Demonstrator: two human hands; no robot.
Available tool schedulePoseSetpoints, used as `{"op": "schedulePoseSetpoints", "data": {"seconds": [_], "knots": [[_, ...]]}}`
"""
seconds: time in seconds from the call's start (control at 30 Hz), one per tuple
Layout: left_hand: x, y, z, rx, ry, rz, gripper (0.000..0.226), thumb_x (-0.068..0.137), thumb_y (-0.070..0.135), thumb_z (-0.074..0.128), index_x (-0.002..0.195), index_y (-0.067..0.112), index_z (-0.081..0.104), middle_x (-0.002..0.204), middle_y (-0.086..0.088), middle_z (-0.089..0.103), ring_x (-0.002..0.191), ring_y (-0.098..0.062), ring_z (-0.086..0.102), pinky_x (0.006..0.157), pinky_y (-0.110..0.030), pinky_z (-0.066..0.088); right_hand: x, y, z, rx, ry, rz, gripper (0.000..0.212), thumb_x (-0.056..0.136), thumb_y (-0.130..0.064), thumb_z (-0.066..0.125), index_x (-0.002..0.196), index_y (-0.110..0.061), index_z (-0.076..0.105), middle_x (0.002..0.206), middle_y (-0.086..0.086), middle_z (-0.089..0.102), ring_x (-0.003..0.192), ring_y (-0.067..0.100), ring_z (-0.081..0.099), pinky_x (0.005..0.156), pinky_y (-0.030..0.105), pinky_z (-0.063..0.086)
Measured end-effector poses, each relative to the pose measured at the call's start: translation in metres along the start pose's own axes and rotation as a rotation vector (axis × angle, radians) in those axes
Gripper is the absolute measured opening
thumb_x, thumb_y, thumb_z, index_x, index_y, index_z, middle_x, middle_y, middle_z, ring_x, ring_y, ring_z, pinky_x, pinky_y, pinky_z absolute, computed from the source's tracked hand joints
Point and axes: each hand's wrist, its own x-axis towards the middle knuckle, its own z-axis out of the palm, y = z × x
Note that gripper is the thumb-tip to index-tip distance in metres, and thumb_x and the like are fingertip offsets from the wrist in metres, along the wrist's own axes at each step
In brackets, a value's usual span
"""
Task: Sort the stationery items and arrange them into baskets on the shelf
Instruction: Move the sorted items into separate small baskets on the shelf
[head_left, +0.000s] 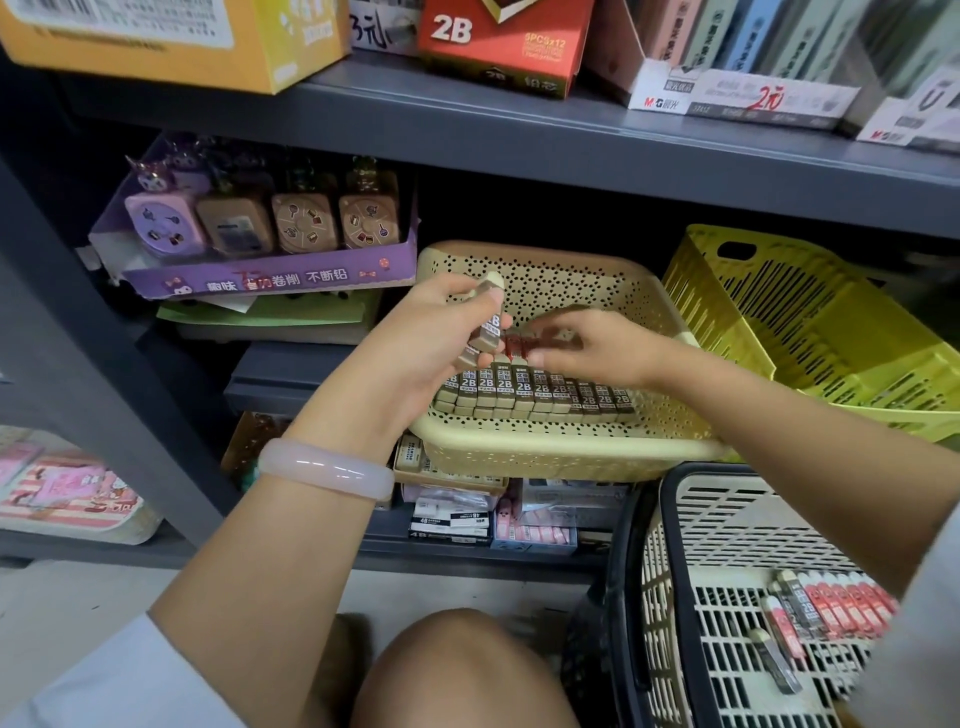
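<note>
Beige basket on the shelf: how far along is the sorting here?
Done: a row of 2B lead boxes already stands in the beige basket. In hand: the left hand grips more 2B boxes, and the right hand holds a red item over the row. Left: red packs lie in the floor basket, and the yellow basket looks empty.

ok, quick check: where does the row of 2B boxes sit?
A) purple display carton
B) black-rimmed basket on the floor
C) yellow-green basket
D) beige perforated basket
D: the row of 2B boxes lines the floor of the beige perforated basket, under both hands; the left hand holds one more box above it.
</note>
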Motion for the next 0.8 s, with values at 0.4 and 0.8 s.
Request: {"op": "schedulePoseSetpoints", "data": {"seconds": [0.4, 0.8], "knots": [[0.009, -0.007, 0.012, -0.123, 0.092, -0.045, 0.015, 0.093, 0.021, 0.053, 0.091, 0.007, 0.054, 0.074, -0.009, 0.067, 0.057, -0.011, 0.064, 0.06, -0.022, 0.057, -0.003, -0.017, -0.009, 1.436, 0.135, 0.19, 0.007, 0.085, -0.009, 0.058, 0.087, -0.006, 0.064, 0.082, 0.006, 0.066, 0.071, 0.009, 0.063, 0.063, 0.017, 0.054], [0.01, -0.009, 0.006, -0.038, 0.093, -0.045, 0.012, 0.097, 0.009, 0.042, 0.094, 0.01, 0.053, 0.095, -0.009, 0.068, 0.075, -0.014, 0.065, 0.073, -0.026, 0.056, 0.004, 0.014, 0.002, 0.448, 0.096, 0.601, 0.022, 0.092, -0.018, 0.054, 0.103, 0.001, 0.054, 0.071, 0.004, 0.056, 0.058, 0.011, 0.055, 0.059, 0.02, 0.052]]}}
